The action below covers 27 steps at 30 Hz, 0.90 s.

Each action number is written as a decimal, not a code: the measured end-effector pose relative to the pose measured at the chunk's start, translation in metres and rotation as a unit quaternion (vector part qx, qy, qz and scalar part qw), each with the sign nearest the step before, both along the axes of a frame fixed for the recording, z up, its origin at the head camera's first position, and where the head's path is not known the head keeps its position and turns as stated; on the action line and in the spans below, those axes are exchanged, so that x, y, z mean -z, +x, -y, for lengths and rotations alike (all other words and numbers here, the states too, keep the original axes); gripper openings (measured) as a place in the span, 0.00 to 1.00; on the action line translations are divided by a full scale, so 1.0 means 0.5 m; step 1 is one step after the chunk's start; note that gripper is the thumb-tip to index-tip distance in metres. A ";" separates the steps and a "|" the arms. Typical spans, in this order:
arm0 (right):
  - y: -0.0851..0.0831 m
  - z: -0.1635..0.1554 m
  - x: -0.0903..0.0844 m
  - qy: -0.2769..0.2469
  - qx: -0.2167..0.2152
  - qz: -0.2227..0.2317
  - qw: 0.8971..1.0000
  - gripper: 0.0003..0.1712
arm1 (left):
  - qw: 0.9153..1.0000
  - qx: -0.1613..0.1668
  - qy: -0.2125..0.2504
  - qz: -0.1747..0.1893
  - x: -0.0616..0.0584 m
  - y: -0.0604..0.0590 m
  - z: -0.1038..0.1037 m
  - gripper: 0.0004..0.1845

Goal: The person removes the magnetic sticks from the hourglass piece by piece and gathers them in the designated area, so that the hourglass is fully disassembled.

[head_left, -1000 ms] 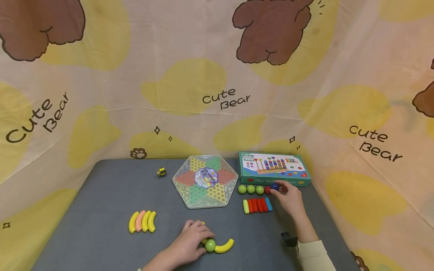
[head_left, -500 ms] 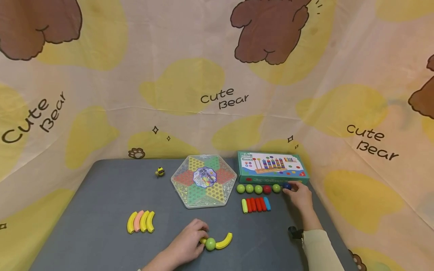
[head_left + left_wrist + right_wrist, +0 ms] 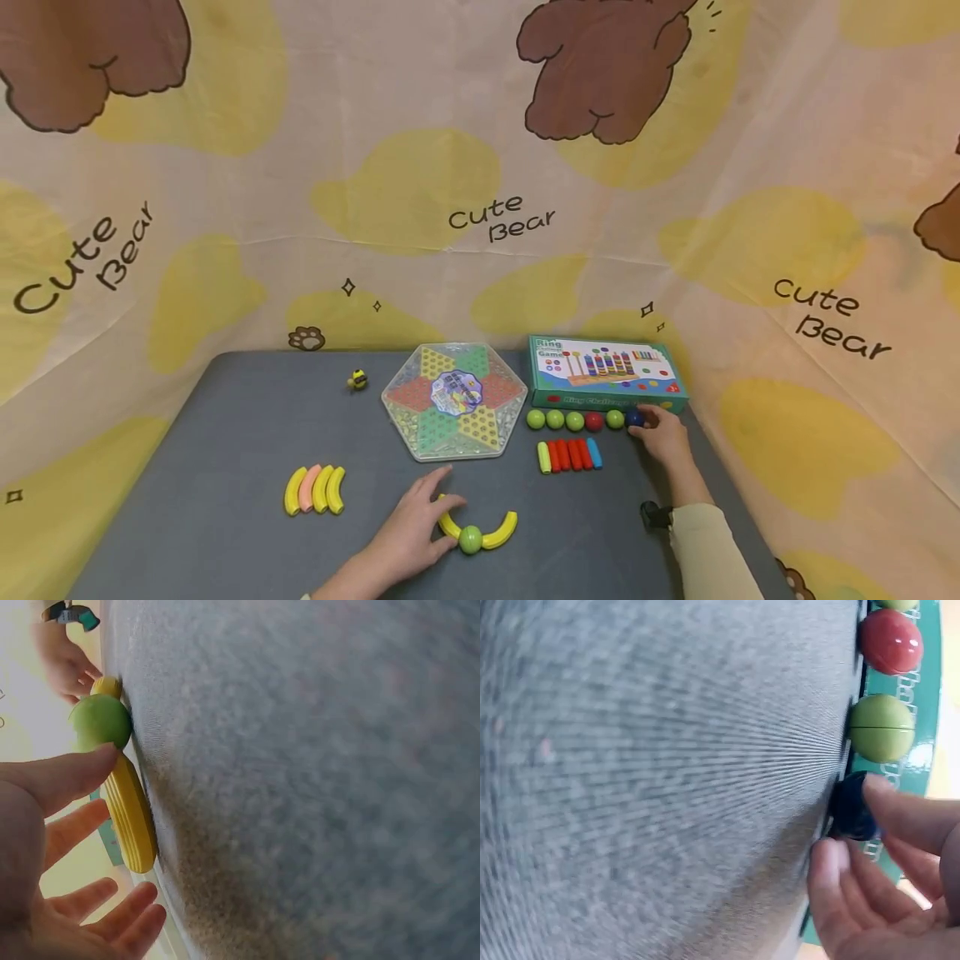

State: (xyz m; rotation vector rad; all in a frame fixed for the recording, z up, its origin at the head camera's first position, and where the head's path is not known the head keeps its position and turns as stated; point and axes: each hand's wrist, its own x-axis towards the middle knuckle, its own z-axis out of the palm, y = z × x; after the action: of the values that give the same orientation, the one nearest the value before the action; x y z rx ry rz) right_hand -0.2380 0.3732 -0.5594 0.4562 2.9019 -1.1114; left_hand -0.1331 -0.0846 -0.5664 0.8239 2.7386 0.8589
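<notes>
My left hand (image 3: pixel 423 517) lies open on the grey table (image 3: pixel 225 433), fingers spread. Its thumb (image 3: pixel 75 772) touches the left one of two yellow curved pieces (image 3: pixel 498 533), next to the green ball (image 3: pixel 470 539) that sits between them. In the left wrist view the green ball (image 3: pixel 101 720) rests against a ribbed yellow piece (image 3: pixel 131 814). My right hand (image 3: pixel 658 429) pinches a dark blue ball (image 3: pixel 634 418) at the right end of a row of balls. In the right wrist view the blue ball (image 3: pixel 851 806) sits between a fingertip and the thumb (image 3: pixel 829 859).
Left of the blue ball the row holds green balls (image 3: pixel 555 419) and a red ball (image 3: pixel 594 421), along a green game box (image 3: pixel 603 371). Short coloured sticks (image 3: pixel 570 455) lie below. A hexagonal checkers board (image 3: pixel 452 400), a bee toy (image 3: pixel 357 381) and curved pieces (image 3: pixel 315 490) stand farther left.
My right hand carried the blue ball rightward to the end of the row. My left hand uncurled from the green ball and yellow pieces, and its fingers now lie spread.
</notes>
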 end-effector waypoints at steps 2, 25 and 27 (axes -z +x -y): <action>0.004 0.001 -0.005 -0.001 -0.002 -0.002 1.000 0.31 | 1.000 -0.003 0.005 0.008 -0.003 0.000 0.002 0.22; 0.134 0.270 -0.057 -0.110 -0.058 -0.171 0.977 0.12 | 0.999 -0.026 0.011 0.016 0.001 -0.008 0.004 0.39; 0.140 0.283 -0.057 -0.115 -0.072 -0.169 0.976 0.13 | 1.000 -0.016 0.010 0.016 0.001 -0.007 0.004 0.37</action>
State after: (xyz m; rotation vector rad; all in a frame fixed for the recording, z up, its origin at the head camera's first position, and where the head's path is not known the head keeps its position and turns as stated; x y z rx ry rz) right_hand -0.1678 0.2314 -0.5306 0.0526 2.9557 -1.6145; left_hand -0.1365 -0.0867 -0.5667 0.7655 2.7263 0.8992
